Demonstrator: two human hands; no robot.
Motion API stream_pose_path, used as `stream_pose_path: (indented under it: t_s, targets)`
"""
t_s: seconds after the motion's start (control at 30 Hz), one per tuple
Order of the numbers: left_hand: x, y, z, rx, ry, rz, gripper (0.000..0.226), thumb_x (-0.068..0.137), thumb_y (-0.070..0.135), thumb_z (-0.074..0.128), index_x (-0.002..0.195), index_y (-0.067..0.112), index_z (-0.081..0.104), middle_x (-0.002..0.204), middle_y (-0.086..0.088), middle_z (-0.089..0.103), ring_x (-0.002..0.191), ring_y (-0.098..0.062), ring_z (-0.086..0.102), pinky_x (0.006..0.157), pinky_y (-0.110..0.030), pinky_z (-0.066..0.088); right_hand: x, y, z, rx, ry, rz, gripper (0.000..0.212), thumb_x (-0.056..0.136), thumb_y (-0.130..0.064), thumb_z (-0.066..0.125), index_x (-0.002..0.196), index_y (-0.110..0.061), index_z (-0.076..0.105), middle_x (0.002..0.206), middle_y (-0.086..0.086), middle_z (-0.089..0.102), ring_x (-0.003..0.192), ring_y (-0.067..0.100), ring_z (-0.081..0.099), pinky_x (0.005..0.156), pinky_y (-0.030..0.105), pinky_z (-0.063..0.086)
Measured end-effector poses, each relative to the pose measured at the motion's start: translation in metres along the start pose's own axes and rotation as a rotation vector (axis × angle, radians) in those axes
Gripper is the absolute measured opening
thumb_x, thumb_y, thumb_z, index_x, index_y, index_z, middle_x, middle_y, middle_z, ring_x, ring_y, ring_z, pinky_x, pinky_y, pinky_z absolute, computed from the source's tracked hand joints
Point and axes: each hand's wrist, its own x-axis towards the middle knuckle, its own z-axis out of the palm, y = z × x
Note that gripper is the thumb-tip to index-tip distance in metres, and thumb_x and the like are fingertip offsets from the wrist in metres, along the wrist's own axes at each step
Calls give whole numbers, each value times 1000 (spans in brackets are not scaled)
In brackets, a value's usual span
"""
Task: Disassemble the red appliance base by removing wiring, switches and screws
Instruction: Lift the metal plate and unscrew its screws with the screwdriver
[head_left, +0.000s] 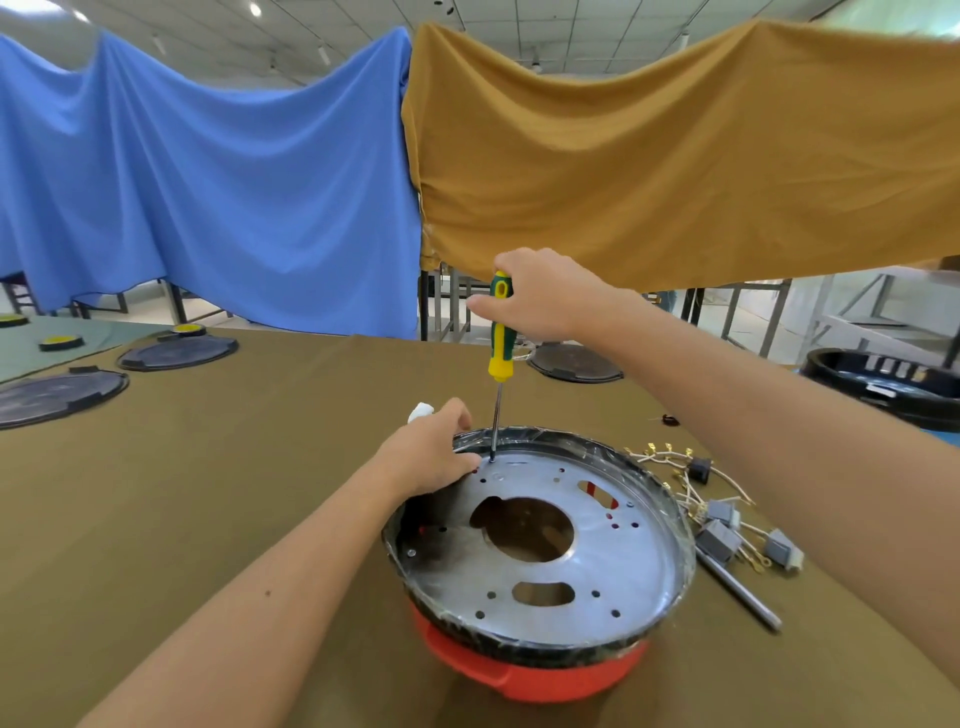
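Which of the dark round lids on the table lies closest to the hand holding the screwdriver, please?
The lid just behind the right hand and screwdriver; the other two lie far left.

Table: we are seeing an olive-brown cloth-covered table (208, 493) filling the lower frame.
Centre right: the red appliance base (524, 670) is sitting on it.
Right: loose wiring with grey switches (722, 519) and a metal rod (737, 590) are lying beside the base.
Upper left: dark round lids (57, 397) are resting flat.
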Motion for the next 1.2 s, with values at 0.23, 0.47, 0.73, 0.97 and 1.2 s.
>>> stream_pose_path:
  t_s: [0.23,0.47,0.73,0.97,1.2]
  targets:
    - [2,9,-9,130,-262,-166,96,80,67,63,150,11,29,150,-7,41,132,-28,44,103,-36,38,10,-15,-17,-500,-79,-16,50,97,-59,44,74,-15,44,71,-1,49,59,16,44,50,29,26]
    - [-1,-1,2,-84,-165,-167,107,74,64,73,154,13,23,158,-5,32,141,-26,36,112,-35,31,21,-21,-26,-287,-329,-54,43,96,-48,56,80,-9,52,72,7,47,64,21,42,55,30,31]
    - [0,-4,4,-107,-144,-160,109,72,65,74,154,13,24,157,-5,33,140,-26,38,111,-36,32,23,-22,-41,11,-600,-40,14,92,-17,68,102,-22,59,114,9,60,85,17,53,69,27,49]
    - [0,-5,6,-130,-127,-179,110,70,64,75,154,14,25,157,-4,35,140,-25,38,111,-35,32,15,-27,-38,-332,-480,106,51,95,-63,46,90,-14,57,79,4,59,66,20,58,64,33,51]
    - [0,-7,6,-133,-129,-174,110,70,65,75,154,14,24,158,-4,33,141,-25,37,112,-37,31,21,-35,-36,-330,-515,47,37,100,-46,52,102,-10,56,90,8,53,69,22,57,62,29,50]
